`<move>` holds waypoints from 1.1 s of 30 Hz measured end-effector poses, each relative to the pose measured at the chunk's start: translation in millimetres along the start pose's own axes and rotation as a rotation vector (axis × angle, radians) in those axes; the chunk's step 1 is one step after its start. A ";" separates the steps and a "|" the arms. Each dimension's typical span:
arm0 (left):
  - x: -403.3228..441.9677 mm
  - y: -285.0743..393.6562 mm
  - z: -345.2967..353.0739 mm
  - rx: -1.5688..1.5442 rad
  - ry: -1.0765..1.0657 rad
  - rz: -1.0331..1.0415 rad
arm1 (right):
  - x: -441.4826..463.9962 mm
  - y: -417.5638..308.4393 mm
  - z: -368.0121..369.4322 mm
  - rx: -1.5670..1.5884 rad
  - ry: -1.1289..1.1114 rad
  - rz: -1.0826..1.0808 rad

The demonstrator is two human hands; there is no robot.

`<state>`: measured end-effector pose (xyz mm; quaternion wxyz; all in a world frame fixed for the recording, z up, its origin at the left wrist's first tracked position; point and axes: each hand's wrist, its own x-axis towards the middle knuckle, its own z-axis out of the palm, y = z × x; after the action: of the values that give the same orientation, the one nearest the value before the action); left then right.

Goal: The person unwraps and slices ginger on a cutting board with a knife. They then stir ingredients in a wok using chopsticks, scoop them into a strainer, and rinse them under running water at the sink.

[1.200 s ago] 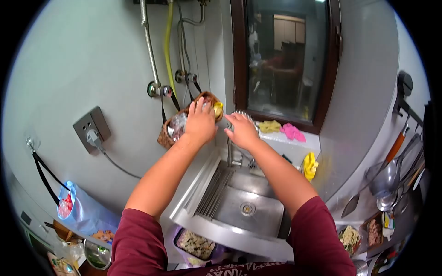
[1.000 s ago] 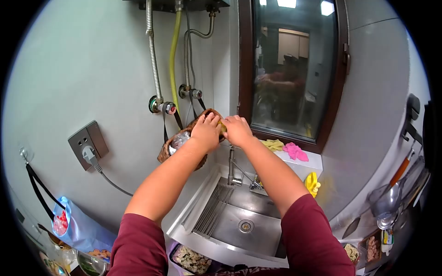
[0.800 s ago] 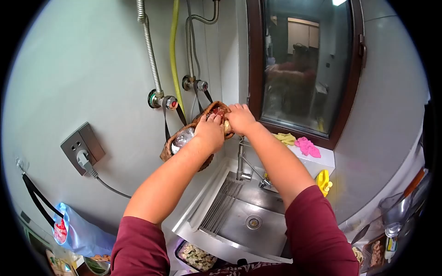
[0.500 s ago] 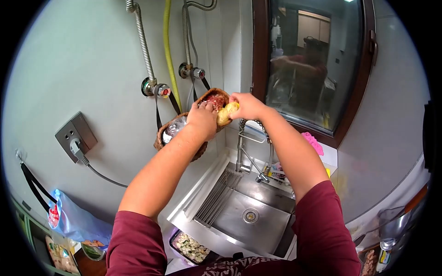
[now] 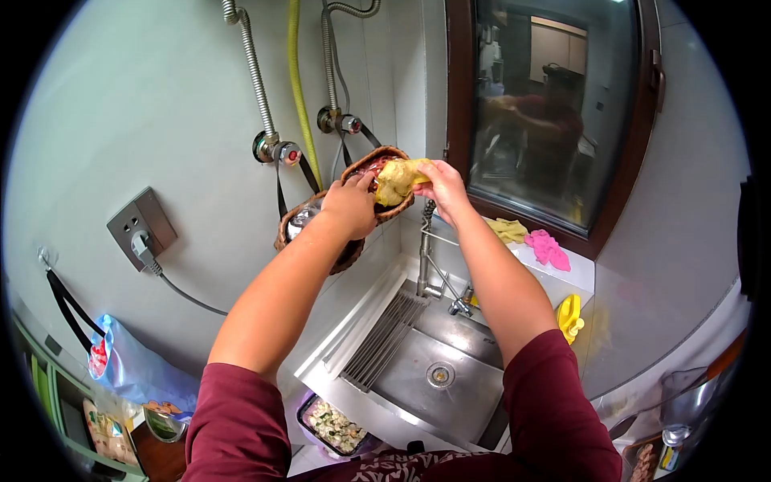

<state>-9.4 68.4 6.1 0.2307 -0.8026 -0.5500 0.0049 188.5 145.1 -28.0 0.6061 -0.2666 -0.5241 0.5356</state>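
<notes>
My right hand [image 5: 443,183] pinches the narrow upper end of a lumpy yellow bag [image 5: 397,181] with tan contents; its exact contents are unclear. The bag hangs over the farther of two brown woven baskets [image 5: 395,151]. My left hand [image 5: 350,207] lies over the near side of this basket, fingers stretched out beside the bag and close to some red contents [image 5: 374,165]. What its fingertips touch is partly hidden. In the nearer woven basket [image 5: 281,239] sits something wrapped in shiny clear plastic [image 5: 300,218], half behind my left wrist.
Both baskets hang by black straps from wall valves [image 5: 289,153]. Below is a steel sink [image 5: 462,394] with a drying rack [image 5: 385,341] and a tall faucet [image 5: 426,257]. Pink cloth [image 5: 548,249] and yellow cloth [image 5: 507,231] lie on the window ledge. A plugged socket [image 5: 143,229] is at left.
My right hand has lifted slightly and moved right, its grip now at the bag's end, so more of the bag shows. My left hand stays at the basket. The view shifted a little.
</notes>
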 end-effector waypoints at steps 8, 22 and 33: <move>-6.4 6.2 -12.3 0.034 -0.110 0.018 | -1.9 0.3 1.8 -0.274 0.001 -0.067; -1.4 9.7 -5.3 0.038 -0.105 0.032 | -21.7 -34.1 -2.8 -0.857 -0.237 -0.257; -4.8 13.3 -5.1 0.074 0.024 0.008 | -68.2 -52.4 9.0 0.205 0.128 -0.192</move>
<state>1.8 58.5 4.4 0.2669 -0.7957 -0.5435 0.0166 208.0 64.8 -2.7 0.7106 -0.1856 -0.4501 0.5079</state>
